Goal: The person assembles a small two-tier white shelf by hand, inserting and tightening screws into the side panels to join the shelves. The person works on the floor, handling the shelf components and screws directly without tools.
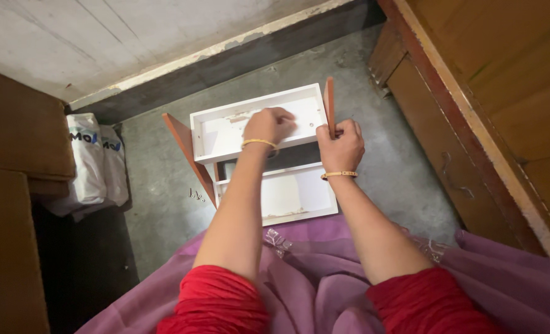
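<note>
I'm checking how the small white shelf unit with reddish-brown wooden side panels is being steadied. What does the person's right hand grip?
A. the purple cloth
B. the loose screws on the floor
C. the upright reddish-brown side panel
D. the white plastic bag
C: the right hand is closed around the top edge of the upright reddish-brown side panel, while the left hand rests inside the small white shelf unit.

Fingertips of the left hand (270,125) curled from view; floor screws (196,195) too small to tell.
</note>
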